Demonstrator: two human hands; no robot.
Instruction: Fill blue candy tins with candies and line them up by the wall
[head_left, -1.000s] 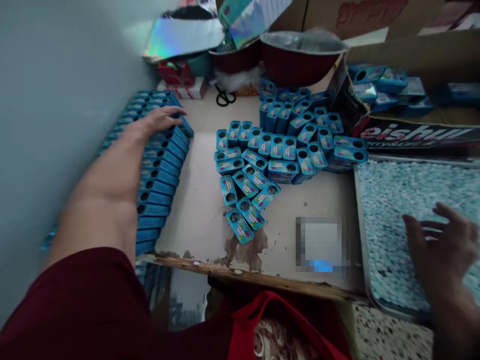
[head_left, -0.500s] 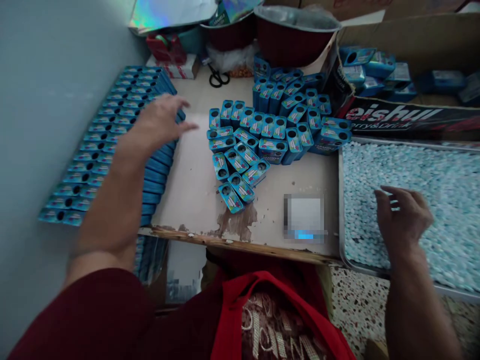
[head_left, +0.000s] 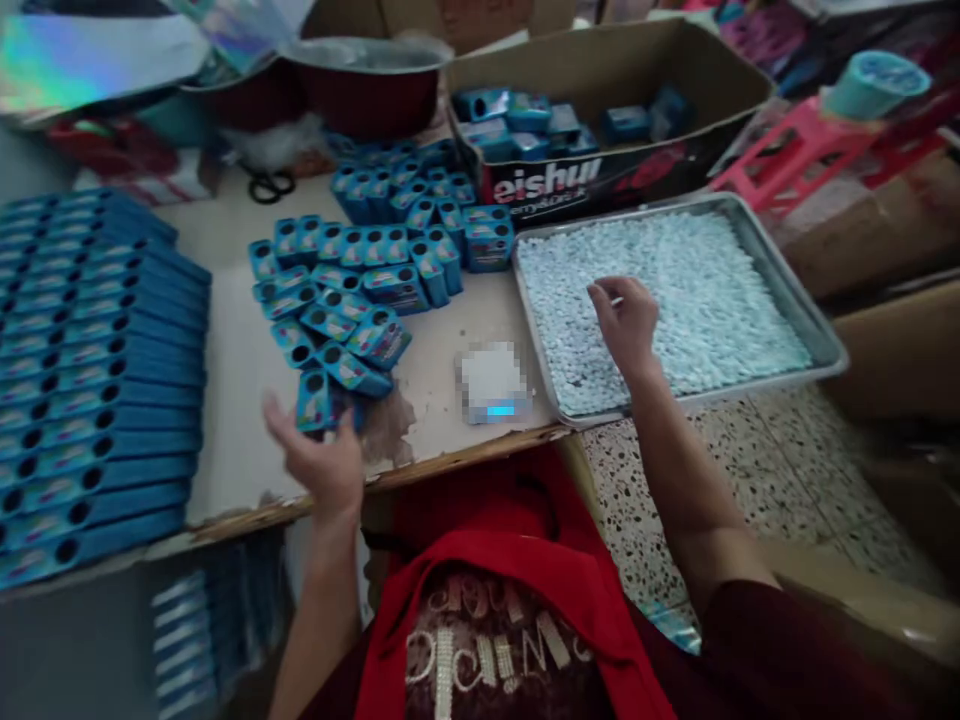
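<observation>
My left hand (head_left: 326, 455) has its fingers spread around the nearest small blue box (head_left: 313, 398), at the near end of a loose group of upright blue boxes (head_left: 375, 245) with dark round holes in their tops. Whether it touches that box I cannot tell. Over a metal tray (head_left: 831, 352) of small pale-blue pellets (head_left: 697, 290), my right hand (head_left: 630, 325) is held with thumb and fingertips brought together. Anything between those fingertips is too small to make out. Between the hands lies a small white device, blurred out, with a lit blue display (head_left: 501, 410).
Tight rows of blue boxes (head_left: 97, 400) cover the table's left side. Behind stand black-handled scissors (head_left: 270, 185), a dark red bowl (head_left: 367, 95) and a cardboard carton (head_left: 540, 185) with more blue boxes. A pink stool (head_left: 799, 150) bearing a turquoise container (head_left: 874, 85) is at the right.
My left hand has gone from above the stacked rows to the nearest loose box. My right hand remains over the pellets, its fingertips closer together. The view has swung right.
</observation>
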